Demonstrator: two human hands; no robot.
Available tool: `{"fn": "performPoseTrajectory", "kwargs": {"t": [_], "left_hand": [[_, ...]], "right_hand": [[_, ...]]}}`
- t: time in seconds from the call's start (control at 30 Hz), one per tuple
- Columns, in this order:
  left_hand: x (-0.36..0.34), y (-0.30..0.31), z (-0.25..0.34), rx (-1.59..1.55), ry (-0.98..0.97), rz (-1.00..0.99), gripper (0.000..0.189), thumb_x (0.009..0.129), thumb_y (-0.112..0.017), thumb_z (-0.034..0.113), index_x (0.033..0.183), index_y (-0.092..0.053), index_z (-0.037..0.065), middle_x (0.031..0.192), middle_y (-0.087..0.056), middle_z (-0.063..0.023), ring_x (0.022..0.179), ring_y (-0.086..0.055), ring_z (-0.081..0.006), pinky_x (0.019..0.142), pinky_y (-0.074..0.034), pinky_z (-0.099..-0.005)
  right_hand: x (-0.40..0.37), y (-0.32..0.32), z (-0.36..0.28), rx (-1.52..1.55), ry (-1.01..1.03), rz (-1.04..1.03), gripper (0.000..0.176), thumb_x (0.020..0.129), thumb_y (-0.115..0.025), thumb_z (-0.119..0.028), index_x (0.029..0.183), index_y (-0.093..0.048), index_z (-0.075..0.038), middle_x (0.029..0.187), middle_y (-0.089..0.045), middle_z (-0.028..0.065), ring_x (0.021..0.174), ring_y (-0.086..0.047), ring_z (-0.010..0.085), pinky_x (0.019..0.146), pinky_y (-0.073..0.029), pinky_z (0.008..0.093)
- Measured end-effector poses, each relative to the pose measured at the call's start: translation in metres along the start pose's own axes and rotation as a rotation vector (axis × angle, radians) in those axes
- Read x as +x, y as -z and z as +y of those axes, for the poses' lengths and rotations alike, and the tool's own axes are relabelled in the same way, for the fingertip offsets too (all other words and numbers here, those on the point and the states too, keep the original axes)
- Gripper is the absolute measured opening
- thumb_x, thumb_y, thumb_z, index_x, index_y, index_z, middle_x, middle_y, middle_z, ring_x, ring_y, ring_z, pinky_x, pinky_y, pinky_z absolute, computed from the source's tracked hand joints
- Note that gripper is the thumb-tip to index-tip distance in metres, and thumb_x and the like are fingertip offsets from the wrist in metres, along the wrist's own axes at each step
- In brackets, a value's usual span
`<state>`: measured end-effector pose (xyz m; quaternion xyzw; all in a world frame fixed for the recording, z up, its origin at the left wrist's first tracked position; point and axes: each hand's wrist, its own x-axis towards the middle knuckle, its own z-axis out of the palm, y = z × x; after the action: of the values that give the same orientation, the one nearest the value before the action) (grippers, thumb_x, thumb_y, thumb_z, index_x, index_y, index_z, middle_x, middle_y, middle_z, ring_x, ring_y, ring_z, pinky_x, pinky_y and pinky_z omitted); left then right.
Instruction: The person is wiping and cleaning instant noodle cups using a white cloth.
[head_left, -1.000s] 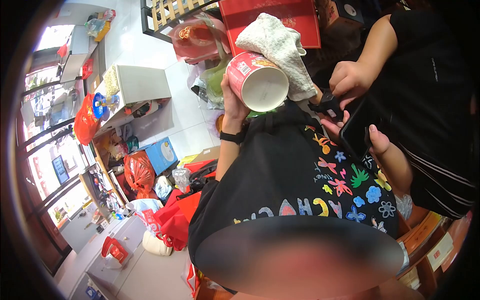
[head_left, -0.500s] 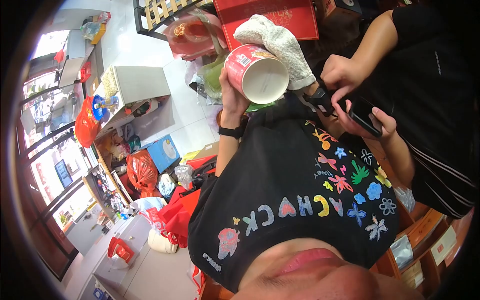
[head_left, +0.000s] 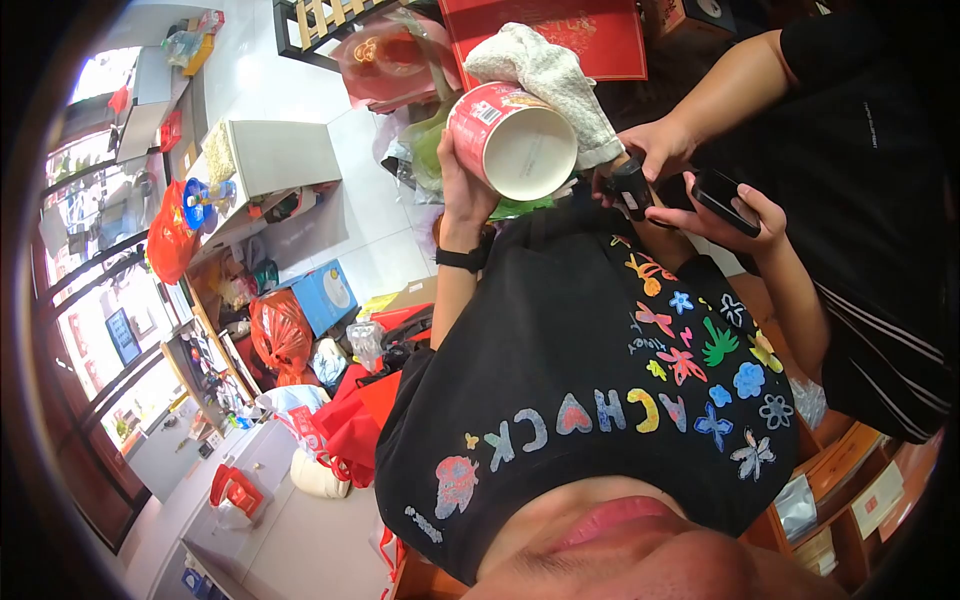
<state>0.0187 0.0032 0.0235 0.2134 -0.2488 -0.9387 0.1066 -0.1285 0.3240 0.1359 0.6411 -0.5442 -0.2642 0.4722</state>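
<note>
My left hand (head_left: pixel 467 190), with a dark band at the wrist, grips the side of a red paper tub (head_left: pixel 478 122). The tub has a barcode, and its round white end with faint print faces me. A white terry cloth (head_left: pixel 545 75) covers my right hand and rests against the tub's far side; the fingers are hidden inside it. At my right wrist sits a small black device (head_left: pixel 630 187). A co-worker's hand (head_left: pixel 660 145) touches this device, while that person's other hand (head_left: pixel 765 215) holds a black phone (head_left: pixel 725 203).
A red box (head_left: pixel 560 35) and a pink transparent bag (head_left: pixel 390 62) lie beyond the tub. To the left stands a pale cabinet (head_left: pixel 280 165), with a red plastic bag (head_left: pixel 285 335) and a blue box (head_left: pixel 325 297) nearby. The co-worker in dark clothes stands close on my right.
The co-worker's hand has moved down and left onto the black device at my right wrist. The phone has shifted slightly up and left. My left hand still grips the tub.
</note>
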Motion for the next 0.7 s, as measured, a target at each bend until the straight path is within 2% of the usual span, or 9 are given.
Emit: {"fn": "performPoseTrajectory", "kwargs": {"t": [0.07, 0.17, 0.33, 0.43, 0.5, 0.53, 0.63, 0.7], "left_hand": [[-0.001, 0.000, 0.002, -0.001, -0.017, 0.006, 0.071, 0.095, -0.036, 0.059, 0.139, -0.039, 0.004, 0.134, -0.051, -0.0157, 0.121, -0.053, -0.0299, 0.102, -0.045, -0.0438], [-0.001, 0.005, 0.007, -0.021, -0.029, 0.019, 0.071, 0.095, -0.036, 0.060, 0.139, -0.038, 0.004, 0.134, -0.051, -0.0158, 0.121, -0.053, -0.0298, 0.102, -0.045, -0.0437], [0.000, 0.011, 0.011, -0.049, -0.044, 0.002, 0.072, 0.095, -0.035, 0.060, 0.139, -0.038, 0.004, 0.134, -0.051, -0.0159, 0.121, -0.053, -0.0297, 0.101, -0.045, -0.0438], [0.000, 0.012, 0.011, -0.041, -0.043, 0.005, 0.072, 0.095, -0.034, 0.061, 0.139, -0.039, 0.004, 0.133, -0.052, -0.0160, 0.120, -0.054, -0.0295, 0.101, -0.046, -0.0435], [-0.002, 0.011, 0.012, -0.043, -0.039, 0.009, 0.072, 0.095, -0.034, 0.061, 0.138, -0.039, 0.004, 0.133, -0.052, -0.0162, 0.120, -0.054, -0.0295, 0.100, -0.046, -0.0434], [-0.001, 0.011, 0.013, -0.045, -0.039, 0.004, 0.071, 0.095, -0.034, 0.060, 0.139, -0.039, 0.004, 0.133, -0.052, -0.0162, 0.120, -0.053, -0.0295, 0.101, -0.046, -0.0435], [0.001, 0.006, 0.012, -0.049, -0.043, -0.014, 0.070, 0.096, -0.035, 0.059, 0.139, -0.039, 0.004, 0.133, -0.051, -0.0165, 0.121, -0.053, -0.0296, 0.101, -0.046, -0.0440], [0.003, 0.002, 0.011, -0.047, -0.056, -0.011, 0.070, 0.096, -0.036, 0.058, 0.139, -0.038, 0.004, 0.134, -0.051, -0.0170, 0.121, -0.053, -0.0297, 0.101, -0.045, -0.0444]], "right_hand": [[-0.001, -0.008, -0.020, 0.079, -0.181, -0.015, 0.059, 0.085, -0.045, -0.072, 0.128, -0.056, -0.032, 0.110, -0.063, -0.0160, 0.091, -0.055, -0.0090, 0.081, -0.039, 0.0203], [0.008, -0.017, -0.031, 0.261, -0.348, 0.021, 0.048, 0.090, -0.043, -0.067, 0.119, -0.062, -0.034, 0.110, -0.064, -0.0155, 0.086, -0.057, -0.0069, 0.082, -0.040, 0.0198], [-0.004, -0.030, -0.047, 0.273, -0.378, -0.005, 0.051, 0.090, -0.044, -0.066, 0.129, -0.056, -0.037, 0.119, -0.060, -0.0152, 0.094, -0.058, -0.0026, 0.081, -0.042, 0.0216], [0.000, -0.018, -0.047, 0.134, -0.334, -0.066, 0.052, 0.090, -0.051, -0.052, 0.138, -0.048, -0.032, 0.126, -0.058, -0.0107, 0.102, -0.057, 0.0020, 0.082, -0.045, 0.0227], [0.009, -0.010, -0.035, -0.157, -0.077, -0.098, 0.060, 0.089, -0.053, -0.037, 0.146, -0.037, -0.027, 0.132, -0.054, -0.0057, 0.108, -0.055, 0.0046, 0.085, -0.046, 0.0242], [0.013, -0.010, -0.021, -0.382, 0.171, -0.095, 0.066, 0.088, -0.052, -0.028, 0.150, -0.029, -0.024, 0.135, -0.051, -0.0029, 0.110, -0.054, 0.0056, 0.087, -0.046, 0.0252], [0.025, -0.004, -0.007, -0.843, 0.497, -0.134, 0.085, 0.080, -0.044, -0.005, 0.155, -0.006, -0.014, 0.151, -0.034, 0.0040, 0.118, -0.049, 0.0070, 0.094, -0.042, 0.0242], [0.028, -0.006, -0.011, -0.876, 0.467, -0.146, 0.085, 0.079, -0.045, -0.008, 0.154, -0.006, -0.009, 0.155, -0.026, 0.0068, 0.125, -0.041, 0.0097, 0.099, -0.037, 0.0247]]}}
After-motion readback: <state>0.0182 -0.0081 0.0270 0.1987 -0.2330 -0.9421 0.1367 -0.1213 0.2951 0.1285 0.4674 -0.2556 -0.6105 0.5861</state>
